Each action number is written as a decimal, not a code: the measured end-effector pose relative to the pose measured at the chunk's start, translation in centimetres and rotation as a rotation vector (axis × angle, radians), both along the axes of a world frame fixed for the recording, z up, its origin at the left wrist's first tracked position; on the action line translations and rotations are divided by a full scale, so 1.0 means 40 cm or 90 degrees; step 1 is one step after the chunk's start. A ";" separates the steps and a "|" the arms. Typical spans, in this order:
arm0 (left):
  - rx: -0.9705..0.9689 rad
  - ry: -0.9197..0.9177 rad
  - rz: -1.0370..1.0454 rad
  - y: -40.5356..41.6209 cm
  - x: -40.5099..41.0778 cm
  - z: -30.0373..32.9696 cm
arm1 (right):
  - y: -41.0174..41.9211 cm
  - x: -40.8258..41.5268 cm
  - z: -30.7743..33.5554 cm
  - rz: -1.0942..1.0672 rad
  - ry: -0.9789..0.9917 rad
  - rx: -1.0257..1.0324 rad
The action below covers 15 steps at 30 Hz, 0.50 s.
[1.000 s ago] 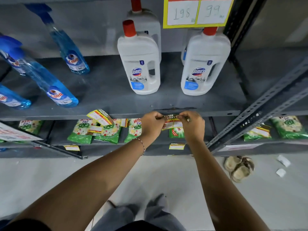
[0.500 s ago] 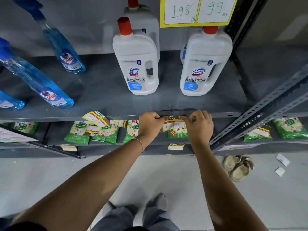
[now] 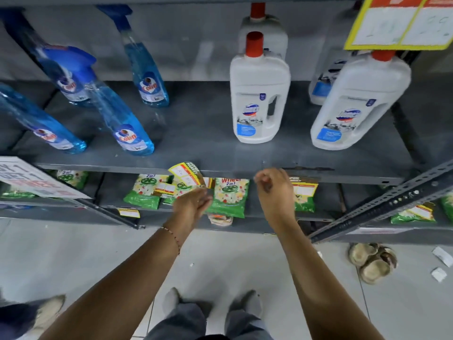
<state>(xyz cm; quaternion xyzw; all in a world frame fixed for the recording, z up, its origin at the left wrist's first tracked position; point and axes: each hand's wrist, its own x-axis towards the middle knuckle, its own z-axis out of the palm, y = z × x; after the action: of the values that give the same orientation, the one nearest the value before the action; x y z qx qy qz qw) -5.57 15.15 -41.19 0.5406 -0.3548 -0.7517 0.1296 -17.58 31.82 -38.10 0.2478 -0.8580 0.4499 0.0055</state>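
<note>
At the shelf edge (image 3: 137, 168), both hands are hovering clear of the hanging price tag (image 3: 303, 190).
Right hand (image 3: 272, 192) is curling loosely, holding nothing, just beside the tag; left hand (image 3: 192, 204) is blurring, so its grip is beyond telling. The tag is hanging below the white bottles (image 3: 259, 94), seemingly fixed; the next move is likely calling for a straightening press or another tag.
</note>
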 end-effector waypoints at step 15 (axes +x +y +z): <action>-0.526 -0.079 -0.242 -0.206 0.077 0.096 | -0.344 0.206 -0.062 -0.091 -0.760 -0.320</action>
<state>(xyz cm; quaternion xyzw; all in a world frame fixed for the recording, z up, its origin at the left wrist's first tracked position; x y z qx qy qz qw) -2.49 6.90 -37.33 0.4132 -0.7247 -0.5238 0.1725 -9.32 18.07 -40.58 -0.1117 -0.5965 0.6957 -0.3844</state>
